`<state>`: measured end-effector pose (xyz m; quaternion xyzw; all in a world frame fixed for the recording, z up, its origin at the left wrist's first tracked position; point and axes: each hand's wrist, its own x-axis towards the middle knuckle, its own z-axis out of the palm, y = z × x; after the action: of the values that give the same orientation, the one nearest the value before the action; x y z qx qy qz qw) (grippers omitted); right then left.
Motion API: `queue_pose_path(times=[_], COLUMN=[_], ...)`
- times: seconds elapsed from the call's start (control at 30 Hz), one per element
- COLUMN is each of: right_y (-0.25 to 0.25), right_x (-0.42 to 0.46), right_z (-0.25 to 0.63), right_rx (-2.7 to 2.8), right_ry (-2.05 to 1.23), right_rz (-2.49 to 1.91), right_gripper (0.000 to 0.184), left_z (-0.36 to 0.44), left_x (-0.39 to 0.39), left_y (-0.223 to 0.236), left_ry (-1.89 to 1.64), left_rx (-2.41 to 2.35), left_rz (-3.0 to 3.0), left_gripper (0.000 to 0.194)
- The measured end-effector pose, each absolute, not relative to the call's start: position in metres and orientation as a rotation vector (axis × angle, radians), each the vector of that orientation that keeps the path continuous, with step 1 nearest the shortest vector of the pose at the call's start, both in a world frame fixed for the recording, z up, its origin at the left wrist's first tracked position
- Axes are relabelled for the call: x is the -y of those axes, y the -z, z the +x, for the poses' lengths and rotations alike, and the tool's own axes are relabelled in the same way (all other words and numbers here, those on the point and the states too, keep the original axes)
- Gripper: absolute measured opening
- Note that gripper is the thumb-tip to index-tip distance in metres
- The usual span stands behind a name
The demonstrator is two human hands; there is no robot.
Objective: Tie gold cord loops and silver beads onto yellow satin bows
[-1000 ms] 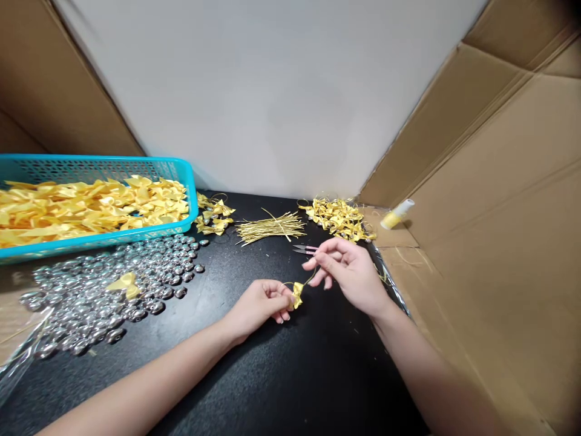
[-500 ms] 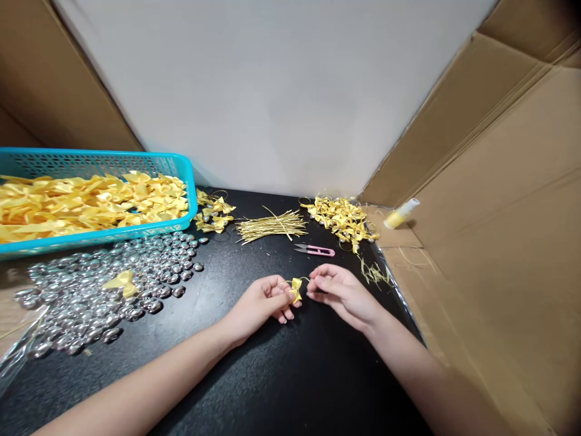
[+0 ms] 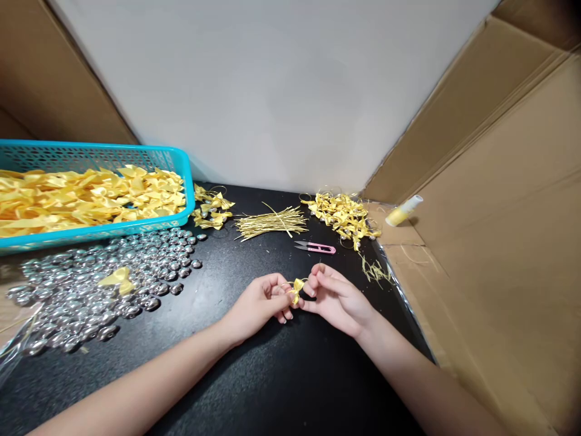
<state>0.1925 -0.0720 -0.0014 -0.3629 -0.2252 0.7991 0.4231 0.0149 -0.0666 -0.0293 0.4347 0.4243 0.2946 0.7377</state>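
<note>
Over the black tabletop, my left hand [image 3: 265, 303] pinches a small yellow ribbon bow [image 3: 297, 289] between thumb and fingers. A thin gold cord loops out from the bow on both sides. Just right of it, my right hand [image 3: 338, 300] has its thumb and fingertips closed at the cord's right end, with its lower fingers reaching close under the bow. How firmly they grip the cord is hard to see. Pink-handled thread snips [image 3: 315, 247] lie beyond the hands. Behind them is a bundle of gold cord pieces [image 3: 272, 223].
At left, a turquoise basket [image 3: 188, 181] holds yellow bows. Silver beads [image 3: 91, 297] spread before it, one loose bow [image 3: 118, 280] on top. Corded bows lie in a small pile [image 3: 212, 209] and a larger pile [image 3: 340, 215]. Cord scraps [image 3: 374, 269] and a yellow-white spool [image 3: 403, 212] are at right.
My right hand has shifted slightly left, its fingers closer to the bow and its lower fingers extended toward it. The left hand keeps its hold. The camera view has moved slightly.
</note>
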Motion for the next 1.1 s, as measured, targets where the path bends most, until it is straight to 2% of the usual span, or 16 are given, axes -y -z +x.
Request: queue_pose_path(times=[0.53, 1.1], right_y=[-0.0074, -0.0044], right_x=[0.0702, 0.0726], right_z=[0.2002, 0.1922], right_rx=[0.511, 0.492], right_ry=[-1.975, -2.023], right_rz=[-0.907, -0.846], right_gripper=[0.031, 0.026], left_z=[0.0162, 0.0170], left_x=[0.0712, 0.0713], left_y=[0.0350, 0.0383], left_ry=[-0.722, -0.746], left_rx=[-0.940, -0.942], left_rz=[1.029, 1.054], left_gripper=[0.036, 0.028])
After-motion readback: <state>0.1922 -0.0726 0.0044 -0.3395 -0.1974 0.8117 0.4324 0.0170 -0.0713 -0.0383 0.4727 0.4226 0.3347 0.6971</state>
